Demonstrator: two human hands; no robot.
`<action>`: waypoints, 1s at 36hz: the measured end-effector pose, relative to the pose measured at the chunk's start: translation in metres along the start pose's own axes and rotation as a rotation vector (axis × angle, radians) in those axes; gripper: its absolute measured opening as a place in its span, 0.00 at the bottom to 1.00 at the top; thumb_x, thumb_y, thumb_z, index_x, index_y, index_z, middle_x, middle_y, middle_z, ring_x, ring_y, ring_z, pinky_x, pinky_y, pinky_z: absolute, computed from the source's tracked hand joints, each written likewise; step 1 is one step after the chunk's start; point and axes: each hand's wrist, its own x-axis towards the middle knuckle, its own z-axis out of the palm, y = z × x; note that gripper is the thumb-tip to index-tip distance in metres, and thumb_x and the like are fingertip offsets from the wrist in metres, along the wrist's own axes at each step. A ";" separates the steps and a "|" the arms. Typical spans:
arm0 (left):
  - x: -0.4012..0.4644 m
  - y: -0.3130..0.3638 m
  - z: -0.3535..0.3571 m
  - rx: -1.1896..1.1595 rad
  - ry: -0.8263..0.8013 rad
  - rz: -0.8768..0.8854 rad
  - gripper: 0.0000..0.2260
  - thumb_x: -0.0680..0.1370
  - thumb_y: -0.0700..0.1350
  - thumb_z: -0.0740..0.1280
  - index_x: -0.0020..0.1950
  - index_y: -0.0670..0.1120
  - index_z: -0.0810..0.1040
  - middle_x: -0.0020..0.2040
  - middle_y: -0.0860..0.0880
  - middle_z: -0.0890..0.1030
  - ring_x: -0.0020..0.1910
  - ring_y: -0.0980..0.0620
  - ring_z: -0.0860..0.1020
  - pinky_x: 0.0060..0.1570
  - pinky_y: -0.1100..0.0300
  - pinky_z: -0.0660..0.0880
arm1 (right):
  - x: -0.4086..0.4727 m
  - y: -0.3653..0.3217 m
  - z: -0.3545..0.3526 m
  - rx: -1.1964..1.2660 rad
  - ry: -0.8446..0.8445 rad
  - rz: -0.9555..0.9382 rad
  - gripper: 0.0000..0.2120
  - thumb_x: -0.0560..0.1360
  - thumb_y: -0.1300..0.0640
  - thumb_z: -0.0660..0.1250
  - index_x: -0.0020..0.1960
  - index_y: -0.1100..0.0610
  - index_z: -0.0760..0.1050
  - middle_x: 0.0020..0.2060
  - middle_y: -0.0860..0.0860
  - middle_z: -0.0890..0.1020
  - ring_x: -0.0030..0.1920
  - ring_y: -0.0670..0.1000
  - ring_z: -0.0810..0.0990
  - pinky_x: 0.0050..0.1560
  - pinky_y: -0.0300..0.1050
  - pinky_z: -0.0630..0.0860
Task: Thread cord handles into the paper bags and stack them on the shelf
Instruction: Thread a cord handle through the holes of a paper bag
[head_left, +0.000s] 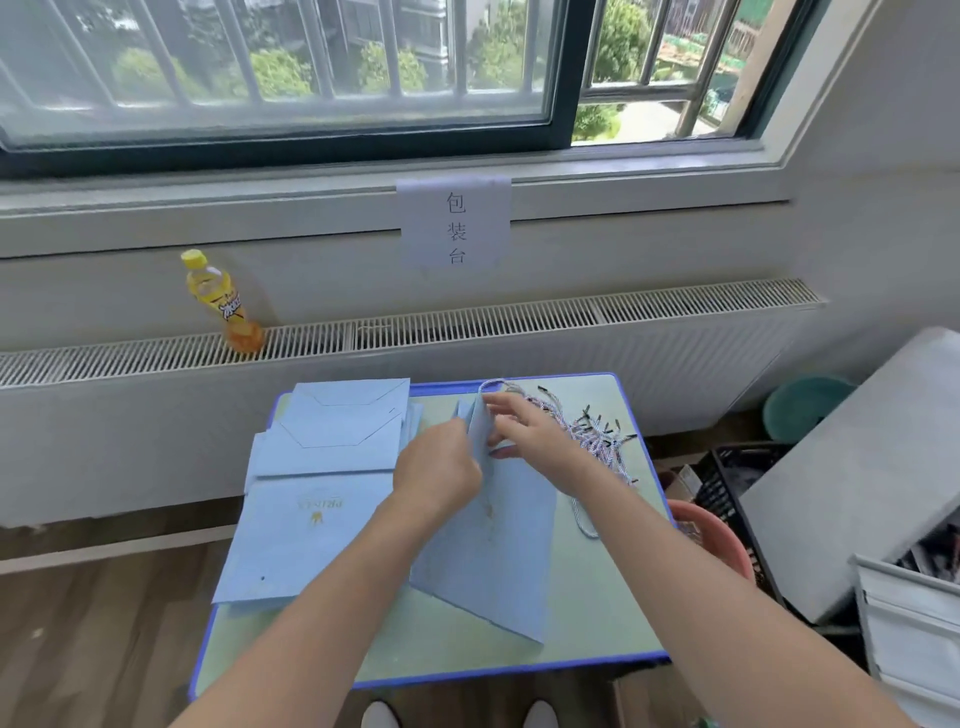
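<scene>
We are holding one blue paper bag (498, 551) at mid-table (613, 597), its top edge raised. Our left hand (439, 467) is pinching that edge, fingers curled on it. Our right hand (524, 423) is working at the opening; finger closure indeterminate. Cord pile (597, 434) is lying right, flat bag stack (322, 467) left.

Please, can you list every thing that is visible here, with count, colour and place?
Small table: one, pale green top with blue edge, centre.
Flat paper bags: a stack, light blue, left part of the table.
Paper bag being worked on: one, light blue, table centre.
Twisted cord handles: a pile, white and blue with black tips, right rear of the table.
Plastic drink bottle: one, yellow, on the radiator.
Paper sign: one, white, below the window.
Plastic basin: one, pink, right of the table.
Left hand: grips the bag's top edge.
Right hand: at the bag's top; grip unclear.
</scene>
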 end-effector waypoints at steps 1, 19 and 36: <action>0.002 -0.006 0.004 -0.013 -0.016 -0.028 0.12 0.76 0.40 0.61 0.58 0.45 0.75 0.53 0.48 0.80 0.53 0.44 0.77 0.43 0.56 0.71 | -0.001 0.004 0.003 0.008 -0.002 0.003 0.18 0.80 0.66 0.54 0.65 0.52 0.72 0.63 0.51 0.75 0.44 0.50 0.79 0.52 0.46 0.79; -0.007 -0.065 0.043 -0.745 -0.076 -0.302 0.10 0.76 0.35 0.57 0.53 0.41 0.76 0.32 0.50 0.70 0.28 0.52 0.65 0.26 0.61 0.61 | -0.001 0.088 0.004 -0.414 0.097 0.103 0.18 0.81 0.61 0.58 0.69 0.55 0.71 0.65 0.48 0.76 0.59 0.47 0.76 0.60 0.40 0.70; 0.000 -0.087 0.070 -0.861 -0.129 -0.405 0.12 0.75 0.36 0.57 0.49 0.47 0.78 0.38 0.44 0.75 0.35 0.49 0.70 0.35 0.57 0.66 | 0.059 0.147 -0.027 -1.021 0.172 0.176 0.09 0.73 0.64 0.64 0.47 0.63 0.82 0.47 0.57 0.79 0.50 0.60 0.77 0.47 0.47 0.75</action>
